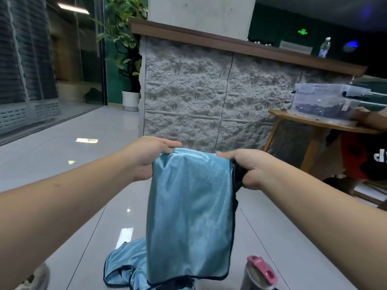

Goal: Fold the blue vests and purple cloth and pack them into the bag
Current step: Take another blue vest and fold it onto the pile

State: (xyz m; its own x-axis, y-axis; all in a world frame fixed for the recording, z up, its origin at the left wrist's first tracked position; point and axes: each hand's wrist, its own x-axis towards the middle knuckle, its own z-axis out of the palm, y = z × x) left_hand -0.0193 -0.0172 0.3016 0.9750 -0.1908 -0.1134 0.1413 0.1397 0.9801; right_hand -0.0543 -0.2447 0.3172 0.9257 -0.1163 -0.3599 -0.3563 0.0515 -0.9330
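Vest [189, 214], folded lengthwise and edged in dark trim, is hanging in the air in front of the person, held up by its top edge. Left hand [146, 158] is gripping the top left corner, its fingers curling over the fold and its thumb lying behind the fabric. Right hand [246, 168] is pinching the top right corner, fingers bunching the dark trim there. Both arms are reaching forward at about the same height, so the top edge is running nearly level between the hands.

A second vest [125, 266] of the same blue is lying crumpled on the floor [83, 185] below, partly hidden behind the hanging one. Just to the right of the hanging vest's lower edge, a dark object with a pink top [259, 273] is standing on the floor; what it is cannot be told.

Ahead, a counter [209, 97] with a rough grey front and a wooden top is facing the person, and a bottle [324, 48] is standing on its right part. A potted plant [125, 59] is standing at the counter's left end. To the right, a clear bin [326, 101] is sitting on a wooden table [310, 122].
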